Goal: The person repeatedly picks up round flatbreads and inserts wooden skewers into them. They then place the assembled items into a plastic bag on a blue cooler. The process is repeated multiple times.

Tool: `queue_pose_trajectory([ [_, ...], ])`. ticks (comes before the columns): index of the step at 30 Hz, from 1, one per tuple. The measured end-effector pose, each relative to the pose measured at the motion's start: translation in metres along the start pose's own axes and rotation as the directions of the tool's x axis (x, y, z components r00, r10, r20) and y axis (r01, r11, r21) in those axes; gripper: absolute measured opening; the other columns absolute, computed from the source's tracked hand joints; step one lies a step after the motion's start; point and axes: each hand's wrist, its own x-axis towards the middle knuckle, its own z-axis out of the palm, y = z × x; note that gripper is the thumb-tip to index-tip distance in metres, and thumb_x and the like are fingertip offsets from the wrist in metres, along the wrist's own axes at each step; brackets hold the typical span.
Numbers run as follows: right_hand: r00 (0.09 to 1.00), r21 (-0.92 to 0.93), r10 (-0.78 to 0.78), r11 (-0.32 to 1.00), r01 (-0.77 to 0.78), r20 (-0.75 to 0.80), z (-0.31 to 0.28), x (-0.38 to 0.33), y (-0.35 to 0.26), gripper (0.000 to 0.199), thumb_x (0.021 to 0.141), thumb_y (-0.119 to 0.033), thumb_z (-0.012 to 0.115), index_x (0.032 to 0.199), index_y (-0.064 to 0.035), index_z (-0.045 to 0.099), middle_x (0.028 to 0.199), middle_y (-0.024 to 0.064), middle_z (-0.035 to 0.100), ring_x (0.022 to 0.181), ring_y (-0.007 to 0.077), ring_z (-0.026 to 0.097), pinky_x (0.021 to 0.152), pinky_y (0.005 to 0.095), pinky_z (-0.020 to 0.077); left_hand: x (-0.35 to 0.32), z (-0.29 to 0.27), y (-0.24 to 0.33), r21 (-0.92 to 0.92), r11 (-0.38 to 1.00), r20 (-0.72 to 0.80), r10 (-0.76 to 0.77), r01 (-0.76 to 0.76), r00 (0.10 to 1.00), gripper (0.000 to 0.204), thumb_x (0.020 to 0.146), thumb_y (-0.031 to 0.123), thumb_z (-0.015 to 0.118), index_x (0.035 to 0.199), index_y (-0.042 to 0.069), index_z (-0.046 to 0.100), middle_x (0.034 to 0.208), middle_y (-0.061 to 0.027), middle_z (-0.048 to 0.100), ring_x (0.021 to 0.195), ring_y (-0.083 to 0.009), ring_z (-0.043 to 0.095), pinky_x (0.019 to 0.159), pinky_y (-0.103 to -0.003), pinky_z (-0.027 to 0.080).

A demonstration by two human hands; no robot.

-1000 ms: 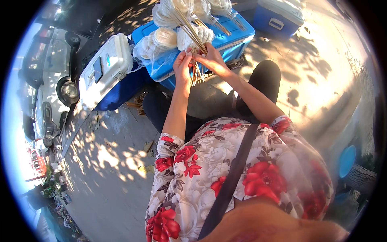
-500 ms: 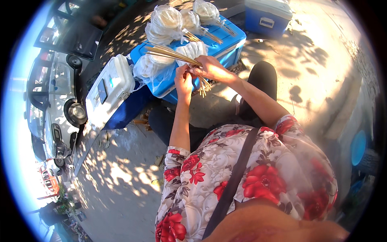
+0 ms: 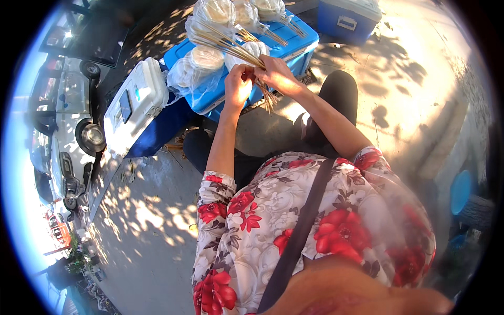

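Left hand (image 3: 239, 84) and right hand (image 3: 277, 75) both pinching a bundle of wooden skewers (image 3: 231, 46), held over the near edge of a blue cooler (image 3: 304, 39), bagged containers (image 3: 202, 65) crowding its lid, open pavement (image 3: 415, 94) to the right.

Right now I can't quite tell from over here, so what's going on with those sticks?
A person in a flowered shirt holds a bundle of thin wooden skewers with both hands. The left hand and the right hand grip it close together, above a blue cooler. Clear bags of round white containers lie on the cooler's lid. A white cooler stands to its left.
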Motion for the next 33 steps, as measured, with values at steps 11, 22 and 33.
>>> queue_pose_trajectory([
  [11, 0.996, -0.011, 0.083, 0.997, -0.083, 0.036, -0.004, -0.006, 0.019, 0.033, 0.074, -0.028, 0.06, 0.087, 0.0024, 0.06, 0.074, 0.0205, 0.063, 0.074, 0.0364, 0.061, 0.064, 0.0415, 0.0456, -0.007, 0.013, -0.003, -0.524, 0.75, 0.015, -0.467, 0.405, 0.884, 0.01, 0.084, 0.01, 0.062, 0.085, 0.0, 0.059, 0.07, -0.0021, 0.061, 0.06, -0.0081, 0.055, 0.053, -0.021, 0.045],
  [22, 0.995, 0.003, -0.071, 0.997, 0.071, 0.076, 0.002, -0.01, 0.02, 0.026, 0.078, -0.025, 0.059, 0.084, -0.0009, 0.062, 0.071, 0.0181, 0.061, 0.071, 0.0381, 0.058, 0.062, 0.0428, 0.0435, -0.042, 0.003, -0.001, -0.407, 0.781, -0.032, -0.53, 0.474, 0.847, 0.034, 0.083, 0.018, 0.064, 0.112, 0.006, 0.051, 0.085, -0.0056, 0.059, 0.072, -0.0139, 0.058, 0.06, -0.029, 0.048],
  [33, 0.934, 0.549, 0.357, 0.781, -0.299, 0.0, 0.03, -0.045, 0.061, 0.021, 0.079, -0.021, 0.061, 0.072, -0.0012, 0.061, 0.06, 0.0014, 0.056, 0.053, 0.0087, 0.048, 0.049, 0.0263, 0.0374, -0.06, 0.007, 0.031, -0.725, 0.055, 0.526, -0.599, 0.686, 0.604, 0.005, 0.089, 0.009, 0.049, 0.091, 0.007, 0.045, 0.073, -0.0045, 0.051, 0.041, -0.0044, 0.035, 0.033, -0.017, 0.028],
])
